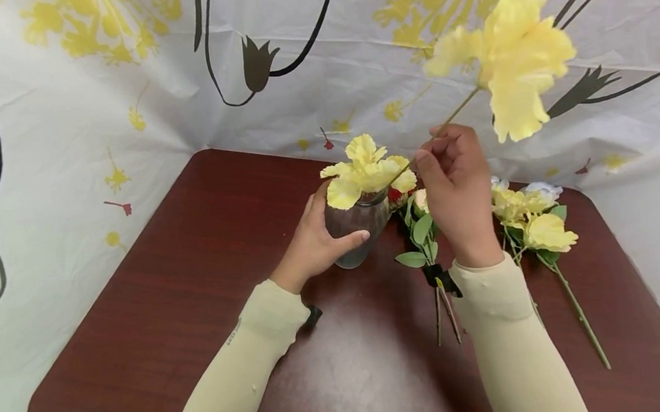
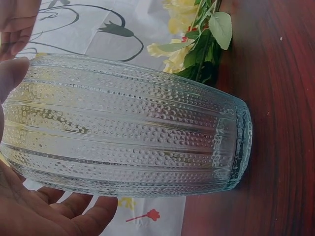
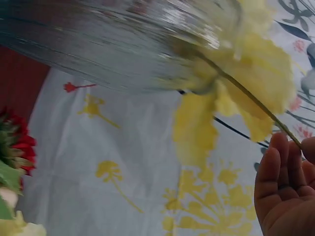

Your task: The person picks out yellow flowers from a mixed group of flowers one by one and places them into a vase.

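A clear, textured glass vase (image 1: 357,226) stands on the table, and my left hand (image 1: 323,239) holds it round the upper side, thumb across the front. In the left wrist view the bumpy, ribbed vase wall (image 2: 128,132) shows between thumb and fingers. One yellow flower (image 1: 362,171) sits at the vase mouth. Above the vase, my right hand (image 1: 459,186) pinches the thin stem of another yellow flower (image 1: 519,62), its bloom up to the right. The lower part of that stem (image 3: 246,96) slants to the vase mouth in the right wrist view.
Right of the vase lies a bunch of leafy stems (image 1: 423,237) with a black band (image 1: 433,275). Farther right, more yellow and pale flowers (image 1: 547,231) lie on the dark red table (image 1: 157,303). A patterned white cloth (image 1: 300,118) hangs behind the table.
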`<state>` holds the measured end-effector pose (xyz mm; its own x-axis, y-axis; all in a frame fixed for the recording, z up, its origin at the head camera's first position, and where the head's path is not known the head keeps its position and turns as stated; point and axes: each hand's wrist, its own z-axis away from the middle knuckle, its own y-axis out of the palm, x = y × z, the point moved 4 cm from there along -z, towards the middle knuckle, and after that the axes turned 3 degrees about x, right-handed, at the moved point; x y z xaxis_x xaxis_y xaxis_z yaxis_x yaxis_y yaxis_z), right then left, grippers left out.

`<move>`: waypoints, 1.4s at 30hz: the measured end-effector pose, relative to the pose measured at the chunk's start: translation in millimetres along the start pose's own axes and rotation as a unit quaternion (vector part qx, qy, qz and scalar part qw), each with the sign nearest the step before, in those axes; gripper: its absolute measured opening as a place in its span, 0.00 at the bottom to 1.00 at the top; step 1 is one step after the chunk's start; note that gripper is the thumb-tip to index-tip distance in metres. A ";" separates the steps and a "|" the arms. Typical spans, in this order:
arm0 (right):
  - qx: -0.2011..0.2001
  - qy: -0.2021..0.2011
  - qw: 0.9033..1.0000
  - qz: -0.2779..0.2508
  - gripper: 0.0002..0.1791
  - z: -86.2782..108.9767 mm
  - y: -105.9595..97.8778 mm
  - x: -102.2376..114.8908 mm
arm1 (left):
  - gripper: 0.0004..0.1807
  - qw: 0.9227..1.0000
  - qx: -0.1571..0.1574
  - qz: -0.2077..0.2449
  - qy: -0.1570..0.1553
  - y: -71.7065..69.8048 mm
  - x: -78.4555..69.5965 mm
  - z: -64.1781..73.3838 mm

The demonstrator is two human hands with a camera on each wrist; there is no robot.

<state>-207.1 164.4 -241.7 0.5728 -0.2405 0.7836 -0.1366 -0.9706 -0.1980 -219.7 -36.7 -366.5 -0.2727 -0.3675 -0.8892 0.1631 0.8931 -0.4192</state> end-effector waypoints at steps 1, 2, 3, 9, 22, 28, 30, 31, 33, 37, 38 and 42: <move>0.003 0.004 1.000 0.014 0.12 2.6 0.9 -3.1 | 0.59 1.000 0.000 -0.001 0.000 0.2 0.3 0.1; 0.005 0.005 1.000 0.031 0.12 5.1 1.6 -5.8 | 0.59 1.000 0.000 -0.002 0.001 0.4 0.6 0.2; 0.005 0.004 0.999 0.051 0.10 7.4 1.9 -8.1 | 0.59 1.000 0.000 -0.002 0.002 0.5 0.8 0.2; -0.002 0.024 0.993 0.113 0.11 18.3 -1.2 -24.1 | 0.60 1.000 0.002 -0.003 0.003 1.0 0.5 -0.3; 0.073 0.133 0.971 0.186 0.15 59.7 -8.6 -69.7 | 0.63 1.000 0.007 -0.006 -0.012 1.3 0.6 0.2; 0.113 0.158 0.950 0.245 0.14 68.3 -40.2 -88.3 | 0.63 1.000 0.000 -0.013 -0.012 0.2 0.2 -0.1; 0.125 0.174 0.941 0.261 0.14 69.0 -53.5 -92.5 | 0.63 1.000 0.002 -0.012 -0.010 0.5 0.5 -0.1; 0.130 0.182 0.937 0.269 0.15 69.2 -60.6 -94.3 | 0.63 1.000 0.003 -0.011 -0.011 0.7 0.8 0.0; 0.139 0.208 0.927 0.280 0.17 70.1 -76.1 -98.9 | 0.63 1.000 0.003 -0.008 -0.010 1.6 1.6 0.4; 0.162 0.253 0.901 0.313 0.22 72.5 -111.9 -114.3 | 0.62 1.000 -0.002 0.002 -0.005 3.2 2.6 0.7; 0.168 0.263 0.891 0.330 0.23 74.8 -123.4 -119.1 | 0.62 1.000 0.000 0.002 -0.004 5.5 2.5 0.3; 0.203 0.314 0.840 0.392 0.27 92.7 -167.0 -138.9 | 0.62 1.000 0.012 -0.001 -0.005 15.5 0.0 -2.8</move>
<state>-189.0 360.5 -372.1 -0.1212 -0.8851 0.4494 0.0876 -0.4605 -0.8833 -219.8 -22.2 -372.5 -0.2639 -0.3720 -0.8899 0.1856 0.8858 -0.4253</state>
